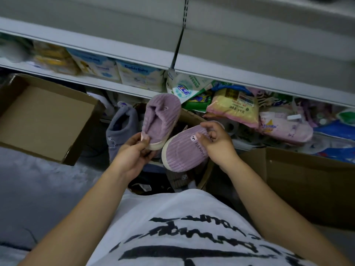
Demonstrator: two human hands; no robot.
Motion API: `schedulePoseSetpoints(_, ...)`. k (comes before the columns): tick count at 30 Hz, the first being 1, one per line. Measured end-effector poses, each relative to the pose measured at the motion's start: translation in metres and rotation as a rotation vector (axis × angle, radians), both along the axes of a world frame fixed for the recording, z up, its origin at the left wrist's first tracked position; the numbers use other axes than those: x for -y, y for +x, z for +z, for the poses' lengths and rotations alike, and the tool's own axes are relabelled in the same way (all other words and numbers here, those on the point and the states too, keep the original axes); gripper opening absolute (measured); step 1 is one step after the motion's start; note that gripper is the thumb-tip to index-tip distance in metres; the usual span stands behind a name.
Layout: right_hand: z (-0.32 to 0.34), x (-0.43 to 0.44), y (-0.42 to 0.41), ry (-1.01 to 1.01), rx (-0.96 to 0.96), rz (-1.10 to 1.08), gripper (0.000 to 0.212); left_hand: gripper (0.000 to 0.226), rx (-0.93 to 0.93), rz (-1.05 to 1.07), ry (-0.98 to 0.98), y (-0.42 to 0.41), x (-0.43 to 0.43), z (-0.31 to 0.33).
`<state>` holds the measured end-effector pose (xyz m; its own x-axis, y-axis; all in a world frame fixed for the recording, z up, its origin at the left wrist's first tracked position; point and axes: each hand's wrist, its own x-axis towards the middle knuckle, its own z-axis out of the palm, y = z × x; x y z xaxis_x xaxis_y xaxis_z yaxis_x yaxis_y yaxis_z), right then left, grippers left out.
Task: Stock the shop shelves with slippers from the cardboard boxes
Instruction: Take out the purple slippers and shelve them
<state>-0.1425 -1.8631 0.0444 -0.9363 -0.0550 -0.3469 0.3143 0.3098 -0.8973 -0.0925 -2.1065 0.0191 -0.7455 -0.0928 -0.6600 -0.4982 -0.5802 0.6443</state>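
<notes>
Left slipper [160, 120] showing lilac, ribbed stripes, cream sole rim. Right slipper [184, 148] showing same lilac ribbing, cream rim; sticker [193, 138] on it showing white with dark marks. Grey slipper [121, 129], left of pair, showing blue-grey. Near shirt [172, 217] showing white with black brush-style lettering. Left box [44, 116] and right box [307, 179] showing plain brown. Shelf [96, 45] showing pale grey. Far-right bag [234, 110] showing yellow with pink border; pack [284, 129] beside it showing pink. Far-left packs [138, 73] showing white with blue print.

A shop: metal shelving [134, 54] stocked with packaged goods [141, 74].
</notes>
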Motion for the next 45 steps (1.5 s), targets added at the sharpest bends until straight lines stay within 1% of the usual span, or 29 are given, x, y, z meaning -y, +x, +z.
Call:
schedulePoseSetpoints(4,0.008,0.001,0.001,0.054,-0.005,-0.01,0.01,0.046,-0.086,0.007,0.028,0.002,0.0,0.004)
schedulePoseSetpoints(5,0.01,0.002,0.003,0.049,0.005,-0.004,0.01,0.048,-0.104,0.014,0.028,0.002,0.0,0.005)
schedulePoseSetpoints(8,0.017,0.011,0.01,-0.009,0.078,0.045,0.023,0.054,-0.138,0.024,-0.027,0.002,-0.004,0.01)
schedulePoseSetpoints(10,0.019,0.02,0.014,-0.059,0.099,0.081,0.028,0.06,-0.158,-0.021,-0.1,0.004,-0.013,0.016)
schedulePoseSetpoints(13,0.021,0.033,0.02,-0.125,0.092,0.086,0.025,0.058,-0.215,-0.12,-0.176,0.009,-0.031,0.023)
schedulePoseSetpoints(17,0.019,0.036,0.025,-0.173,0.062,0.051,0.035,0.056,-0.266,-0.184,-0.222,0.017,-0.046,0.028)
schedulePoseSetpoints(20,0.015,0.031,0.029,-0.197,0.037,0.043,0.025,0.065,-0.266,-0.222,-0.233,0.017,-0.045,0.03)
schedulePoseSetpoints(22,0.014,0.028,0.031,-0.196,0.033,0.06,0.025,0.061,-0.268,-0.182,-0.207,0.012,-0.035,0.035)
schedulePoseSetpoints(23,0.014,0.026,0.032,-0.191,0.033,0.075,0.025,0.06,-0.278,-0.138,-0.155,0.008,-0.026,0.039)
schedulePoseSetpoints(25,0.015,0.021,0.033,-0.174,0.062,0.105,0.021,0.069,-0.299,-0.087,-0.05,-0.003,-0.003,0.047)
schedulePoseSetpoints(26,0.016,0.019,0.033,-0.167,0.086,0.12,0.018,0.074,-0.296,-0.081,-0.039,-0.008,0.01,0.051)
schedulePoseSetpoints(29,0.018,0.014,0.036,-0.144,0.121,0.177,0.01,0.096,-0.226,-0.043,-0.091,-0.016,0.036,0.061)
schedulePoseSetpoints(30,0.017,0.012,0.037,-0.136,0.121,0.19,0.009,0.095,-0.211,-0.028,-0.1,-0.018,0.04,0.063)
schedulePoseSetpoints(34,0.016,0.002,0.038,-0.124,0.11,0.143,0.013,0.059,-0.198,-0.024,-0.16,-0.02,0.04,0.063)
schedulePoseSetpoints(36,0.016,-0.002,0.036,-0.133,0.102,0.079,0.016,0.049,-0.209,0.045,-0.172,-0.019,0.038,0.059)
schedulePoseSetpoints(38,0.012,-0.006,0.034,-0.103,0.063,0.009,0.023,0.05,-0.212,0.168,-0.125,-0.017,0.038,0.053)
schedulePoseSetpoints(41,0.011,-0.01,0.036,-0.058,0.054,-0.038,0.022,0.052,-0.202,0.314,-0.041,-0.017,0.035,0.044)
schedulePoseSetpoints(43,0.013,-0.01,0.039,-0.059,0.027,-0.027,0.023,0.051,-0.193,0.307,-0.043,-0.015,0.023,0.039)
schedulePoseSetpoints(45,0.014,-0.007,0.04,-0.069,0.017,-0.004,0.028,0.053,-0.168,0.246,-0.064,-0.012,0.003,0.036)
